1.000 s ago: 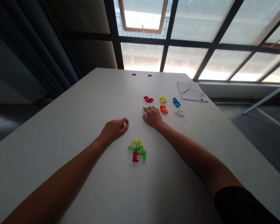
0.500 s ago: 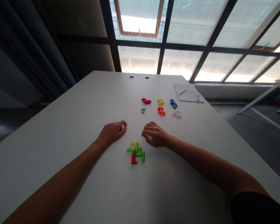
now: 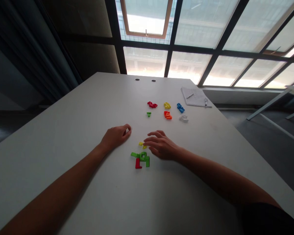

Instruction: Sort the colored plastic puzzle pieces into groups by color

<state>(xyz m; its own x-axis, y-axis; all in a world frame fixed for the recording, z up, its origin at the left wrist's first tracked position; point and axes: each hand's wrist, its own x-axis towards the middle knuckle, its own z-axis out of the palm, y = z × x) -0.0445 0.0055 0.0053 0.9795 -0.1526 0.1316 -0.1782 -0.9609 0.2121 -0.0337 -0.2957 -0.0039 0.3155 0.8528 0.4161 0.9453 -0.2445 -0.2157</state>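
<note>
My left hand (image 3: 116,135) rests on the white table (image 3: 100,195) with its fingers curled in and the thumb close to the index finger; nothing shows in it. My right hand (image 3: 161,145) is stretched out, fingers apart, its fingertips over or against a small yellow plastic piece (image 3: 144,147) that they partly cover. I cannot tell whether they touch it. Just nearer to me lie several green pieces, among them a square one with a hole (image 3: 143,156), a bar to its left (image 3: 134,154) and an upright one (image 3: 147,161). A red L-shaped piece (image 3: 137,163) lies below them.
Farther back lie small piles of red (image 3: 152,104), yellow (image 3: 167,105), blue (image 3: 180,108), orange (image 3: 168,115) and white pieces (image 3: 183,118), plus a green piece (image 3: 149,114). Paper sheets (image 3: 196,97) with pens lie at the right edge. Windows rise behind the table.
My right hand has shifted left and its fingers have spread over the yellow piece. That piece now lies slightly farther from the green ones. My left hand stays put.
</note>
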